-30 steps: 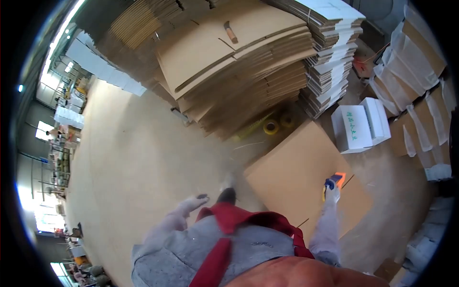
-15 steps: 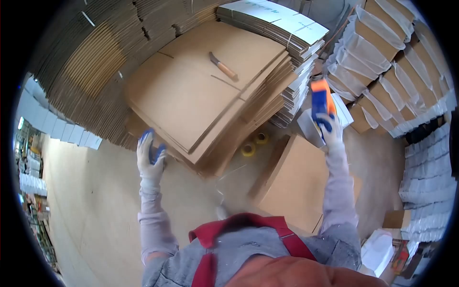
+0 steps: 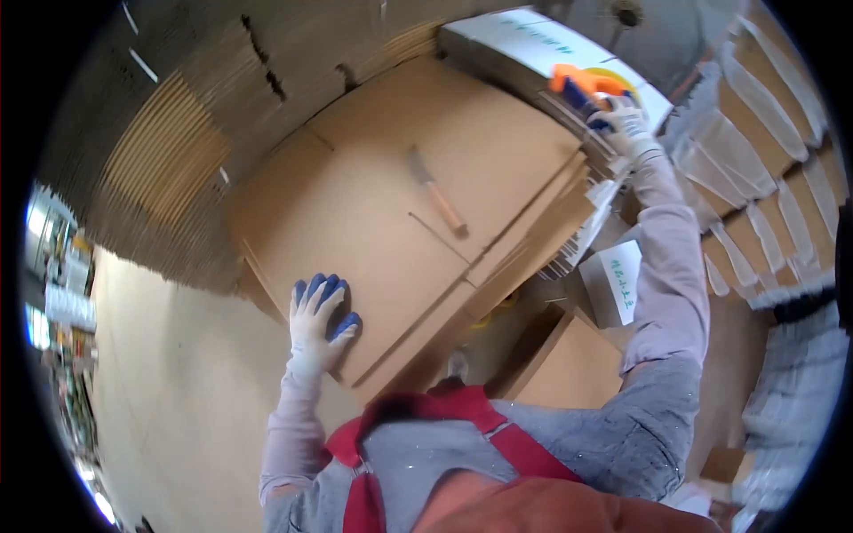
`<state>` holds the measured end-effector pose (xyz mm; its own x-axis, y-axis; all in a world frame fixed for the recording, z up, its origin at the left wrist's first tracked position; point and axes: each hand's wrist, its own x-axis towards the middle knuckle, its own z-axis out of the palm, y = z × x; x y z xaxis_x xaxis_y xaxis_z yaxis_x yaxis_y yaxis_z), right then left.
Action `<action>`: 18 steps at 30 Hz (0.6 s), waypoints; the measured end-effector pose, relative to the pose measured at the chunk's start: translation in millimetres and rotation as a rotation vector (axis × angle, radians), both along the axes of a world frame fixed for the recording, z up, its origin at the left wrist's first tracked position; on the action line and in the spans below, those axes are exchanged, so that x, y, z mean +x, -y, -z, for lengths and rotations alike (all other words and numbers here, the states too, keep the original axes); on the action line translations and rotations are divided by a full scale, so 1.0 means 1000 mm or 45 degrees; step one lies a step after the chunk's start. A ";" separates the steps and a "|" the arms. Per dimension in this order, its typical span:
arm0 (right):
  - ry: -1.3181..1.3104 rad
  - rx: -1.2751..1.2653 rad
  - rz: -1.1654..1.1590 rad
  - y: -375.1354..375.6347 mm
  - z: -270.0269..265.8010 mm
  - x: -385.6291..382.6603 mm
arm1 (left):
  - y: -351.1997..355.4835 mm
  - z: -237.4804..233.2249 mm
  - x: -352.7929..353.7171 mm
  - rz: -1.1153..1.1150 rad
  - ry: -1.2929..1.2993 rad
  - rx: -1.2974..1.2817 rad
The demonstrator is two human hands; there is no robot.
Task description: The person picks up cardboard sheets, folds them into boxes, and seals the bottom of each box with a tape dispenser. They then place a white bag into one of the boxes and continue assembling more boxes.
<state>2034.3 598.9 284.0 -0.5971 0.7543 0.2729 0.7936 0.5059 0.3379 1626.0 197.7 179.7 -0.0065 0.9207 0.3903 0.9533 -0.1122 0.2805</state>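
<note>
My right hand (image 3: pixel 622 124), in a white and blue work glove, grips an orange and blue tape dispenser (image 3: pixel 577 82) with a yellow roll. It is at the near edge of a stack of white flat cartons (image 3: pixel 520 40) with green lettering. Gloved the same way, my left hand (image 3: pixel 318 322) is spread at the near left corner of a pile of flat brown cardboard (image 3: pixel 355 195). On the top sheet lies a curved-blade knife with a wooden handle (image 3: pixel 444 209), between my two hands.
Bundled cardboard (image 3: pixel 169 151) stands tall along the far left. Wrapped brown stacks (image 3: pixel 737 133) rise at the right. Near my body on the floor is a brown box (image 3: pixel 569 364), with a white lettered box (image 3: pixel 613 280) beyond it. Yellow tape rolls (image 3: pixel 484 318) show partly under the pile's edge.
My right hand has carried the tape dispenser up and away to the white stack. My left hand has come onto the brown cardboard. My body has moved closer to the pile.
</note>
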 end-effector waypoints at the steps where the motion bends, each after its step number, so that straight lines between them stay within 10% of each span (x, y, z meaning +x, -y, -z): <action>1: 0.005 -0.041 0.071 -0.036 0.008 0.011 | 0.001 -0.001 0.002 -0.055 0.012 -0.043; 4: 0.018 -0.137 0.412 -0.078 0.021 0.012 | 0.002 -0.003 0.000 -0.025 0.029 -0.102; 6: 0.022 0.418 0.483 -0.036 0.020 -0.020 | 0.002 -0.007 0.002 -0.043 0.045 -0.143; 8: -0.358 0.460 0.021 0.006 0.034 -0.048 | 0.004 -0.007 -0.007 -0.011 0.167 -0.084; 10: -1.202 -0.732 -0.624 0.090 0.042 -0.103 | 0.003 -0.007 -0.032 -0.162 0.132 0.119; 13: -0.596 -0.642 -0.563 0.155 0.076 -0.166 | 0.001 0.030 -0.096 -0.663 1.062 0.511; 18: -0.393 -0.504 -0.132 0.156 0.098 -0.186 | -0.024 0.044 -0.128 -0.548 0.569 0.304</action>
